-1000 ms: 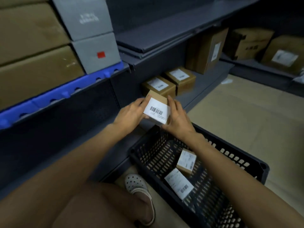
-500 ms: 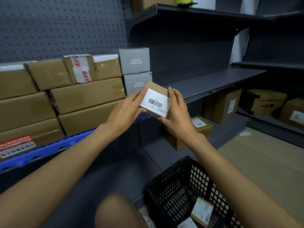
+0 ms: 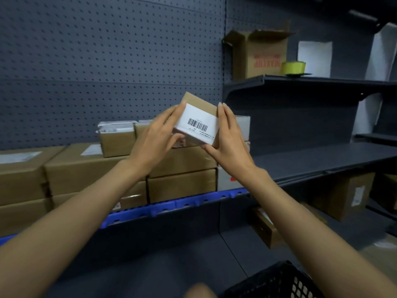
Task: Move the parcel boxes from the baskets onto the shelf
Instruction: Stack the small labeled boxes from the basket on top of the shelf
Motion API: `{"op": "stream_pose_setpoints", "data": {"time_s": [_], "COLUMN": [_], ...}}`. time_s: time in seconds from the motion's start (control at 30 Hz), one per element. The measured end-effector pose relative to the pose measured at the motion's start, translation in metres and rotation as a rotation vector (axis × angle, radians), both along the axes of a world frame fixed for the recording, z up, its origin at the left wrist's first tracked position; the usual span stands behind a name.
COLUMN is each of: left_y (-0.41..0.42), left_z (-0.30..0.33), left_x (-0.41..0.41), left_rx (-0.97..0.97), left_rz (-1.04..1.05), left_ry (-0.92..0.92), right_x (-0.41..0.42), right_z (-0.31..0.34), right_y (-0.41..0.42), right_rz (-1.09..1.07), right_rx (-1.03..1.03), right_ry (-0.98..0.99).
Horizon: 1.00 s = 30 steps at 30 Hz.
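A small brown parcel box (image 3: 198,117) with a white barcode label is held up in front of the shelf, at about the height of the top stacked cartons. My left hand (image 3: 156,138) grips its left side and my right hand (image 3: 228,138) grips its right side and lower corner. The dark shelf board (image 3: 322,158) runs to the right of the box, bare on top. Only a corner of the black mesh basket (image 3: 277,280) shows at the bottom right; its contents are out of view.
Stacked brown cartons (image 3: 86,168) fill the shelf's left part above a blue edge strip (image 3: 171,206). Grey boxes (image 3: 242,130) stand behind my right hand. An open carton (image 3: 260,57) and a yellow roll (image 3: 293,67) sit on the upper shelf. More cartons (image 3: 348,194) lie below.
Both hands have lifted the parcel box from over the basket up to shelf height. The view has tilted upward, so the basket has dropped almost out of sight.
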<state>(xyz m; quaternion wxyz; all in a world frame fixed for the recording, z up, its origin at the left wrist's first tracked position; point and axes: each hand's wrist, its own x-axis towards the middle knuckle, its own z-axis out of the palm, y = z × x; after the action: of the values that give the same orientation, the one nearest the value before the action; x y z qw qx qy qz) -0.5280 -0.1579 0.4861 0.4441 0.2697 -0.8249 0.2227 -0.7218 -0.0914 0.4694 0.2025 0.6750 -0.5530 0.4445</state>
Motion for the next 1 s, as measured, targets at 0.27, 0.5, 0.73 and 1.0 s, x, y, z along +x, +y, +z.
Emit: {"op": "stream_pose_setpoints", "data": {"time_s": [0.27, 0.5, 0.73, 1.0], "left_y": [-0.012, -0.032, -0.058, -0.111], "left_z": [0.039, 0.048, 0.039, 0.033], "left_x": [0.105, 0.188, 0.246, 0.291], "left_rx": [-0.043, -0.058, -0.038, 0.024], "left_rz": [0.176, 0.316, 0.437, 0.479], "left_ry": [0.107, 0.157, 0.189, 0.251], "right_x": [0.1, 0.175, 0.226, 0.274], "right_z": [0.053, 0.075, 0.082, 0.101], "right_y": [-0.044, -0.089, -0.135, -0.197], "right_rz": [0.188, 0.351, 0.465, 0.498], "right_rx": [-0.031, 0.002, 0.138, 0.329], "right_ry": [0.054, 0.114, 0.201, 0.286]}}
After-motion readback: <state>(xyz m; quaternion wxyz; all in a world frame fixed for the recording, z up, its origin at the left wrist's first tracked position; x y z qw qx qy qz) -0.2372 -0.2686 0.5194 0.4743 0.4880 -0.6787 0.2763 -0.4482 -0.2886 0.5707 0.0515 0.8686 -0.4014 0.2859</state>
